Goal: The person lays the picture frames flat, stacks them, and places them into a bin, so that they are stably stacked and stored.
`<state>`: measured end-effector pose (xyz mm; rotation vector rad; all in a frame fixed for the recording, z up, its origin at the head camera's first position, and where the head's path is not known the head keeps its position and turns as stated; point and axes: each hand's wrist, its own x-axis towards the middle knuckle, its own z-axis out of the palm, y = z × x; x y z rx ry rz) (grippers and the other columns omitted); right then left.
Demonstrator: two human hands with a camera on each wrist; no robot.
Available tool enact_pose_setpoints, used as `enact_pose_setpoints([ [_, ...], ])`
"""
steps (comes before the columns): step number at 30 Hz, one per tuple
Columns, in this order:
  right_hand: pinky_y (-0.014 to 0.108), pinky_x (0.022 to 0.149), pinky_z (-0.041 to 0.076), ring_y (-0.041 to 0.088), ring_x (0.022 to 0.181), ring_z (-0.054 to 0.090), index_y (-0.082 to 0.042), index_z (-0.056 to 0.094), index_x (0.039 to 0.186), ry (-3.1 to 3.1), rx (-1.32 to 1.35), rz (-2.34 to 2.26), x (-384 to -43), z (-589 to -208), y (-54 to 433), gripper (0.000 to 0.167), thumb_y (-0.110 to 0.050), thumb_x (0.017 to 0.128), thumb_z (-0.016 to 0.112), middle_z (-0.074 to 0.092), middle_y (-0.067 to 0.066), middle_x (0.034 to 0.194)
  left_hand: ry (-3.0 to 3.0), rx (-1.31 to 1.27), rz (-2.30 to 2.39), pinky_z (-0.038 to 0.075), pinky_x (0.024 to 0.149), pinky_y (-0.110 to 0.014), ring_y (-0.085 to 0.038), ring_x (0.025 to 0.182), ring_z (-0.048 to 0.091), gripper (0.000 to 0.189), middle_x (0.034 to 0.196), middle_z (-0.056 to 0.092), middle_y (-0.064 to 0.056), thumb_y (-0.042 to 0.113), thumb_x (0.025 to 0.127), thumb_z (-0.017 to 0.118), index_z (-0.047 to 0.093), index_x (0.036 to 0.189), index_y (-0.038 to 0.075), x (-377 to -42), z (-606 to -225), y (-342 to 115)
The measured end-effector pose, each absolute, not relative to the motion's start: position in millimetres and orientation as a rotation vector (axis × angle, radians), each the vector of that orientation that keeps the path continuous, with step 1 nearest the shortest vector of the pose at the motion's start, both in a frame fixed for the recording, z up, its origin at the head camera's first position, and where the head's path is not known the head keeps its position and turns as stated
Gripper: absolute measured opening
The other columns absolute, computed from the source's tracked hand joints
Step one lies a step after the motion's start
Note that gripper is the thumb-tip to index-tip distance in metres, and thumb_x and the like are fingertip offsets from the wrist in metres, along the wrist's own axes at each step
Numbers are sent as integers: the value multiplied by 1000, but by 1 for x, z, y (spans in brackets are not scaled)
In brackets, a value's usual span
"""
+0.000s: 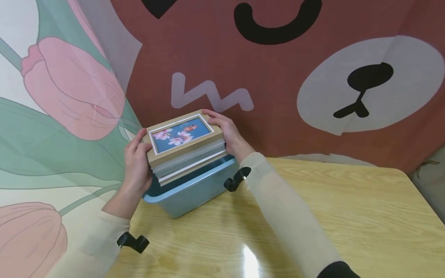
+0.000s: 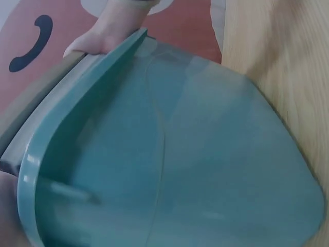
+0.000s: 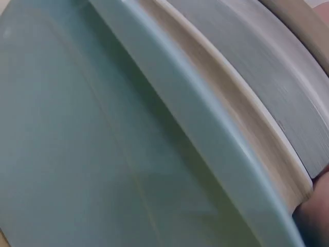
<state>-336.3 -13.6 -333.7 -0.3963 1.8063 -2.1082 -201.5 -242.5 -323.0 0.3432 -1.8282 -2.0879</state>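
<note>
Both hands grip a stack of picture frames by its two ends, over a light blue plastic bin (image 1: 198, 197). On top lies a wooden picture frame (image 1: 180, 135) with a white inner border and a picture of pink blossoms on blue. Beneath it are a grey frame (image 1: 189, 157) and a frame with a pale edge (image 1: 194, 168). My left hand (image 1: 137, 166) holds the left end, thumb near the top frame's corner. The right hand (image 1: 231, 133) holds the other end, fingers over the far corner. In the right wrist view the grey frame (image 3: 262, 77) shows just past the bin's rim (image 3: 205, 118).
The bin stands on a wood-grain table (image 1: 347, 208). Behind it hangs a brown cloth (image 1: 278, 85) with a cartoon bear face, and at the left a tulip-patterned cloth (image 1: 76, 88) comes close to the bin. Dark wrist cameras (image 1: 133, 242) sit on both sleeves.
</note>
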Motion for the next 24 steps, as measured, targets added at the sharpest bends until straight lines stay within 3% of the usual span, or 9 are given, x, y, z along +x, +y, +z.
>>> enact_pose_setpoints([
  [7, 52, 126, 40, 29, 146, 47, -33, 64, 150, 1873, -397, -2026, -347, -328, -6, 46, -24, 106, 54, 44, -4, 170, -2012, 382, -2104, 32, 128, -69, -34, 154, 33, 59, 178, 12, -3, 15, 107, 48, 43, 165, 24, -202, -320, -253],
  [13, 50, 122, 46, 30, 138, 54, -31, 69, 143, 1914, -399, -1908, -352, -328, -9, 44, -19, 106, 50, 45, -3, 169, -2113, 374, -2109, 33, 127, -70, -37, 152, 33, 56, 179, 8, -5, 14, 106, 48, 45, 161, 24, -203, -317, -258],
  [20, 50, 122, 48, 31, 138, 57, -30, 70, 144, 1935, -396, -1832, -355, -331, -11, 45, -16, 105, 53, 46, -1, 169, -2167, 430, -2101, 32, 127, -70, -37, 151, 37, 62, 178, 20, -12, 11, 103, 44, 41, 165, 18, -207, -317, -256],
  [24, 47, 116, 54, 31, 133, 62, -33, 71, 143, 1956, -353, -1786, -357, -331, -8, 45, -16, 105, 56, 48, 0, 167, -2192, 442, -2092, 34, 127, -68, -36, 152, 36, 66, 180, 8, -10, 10, 103, 43, 36, 169, 18, -210, -317, -252],
])
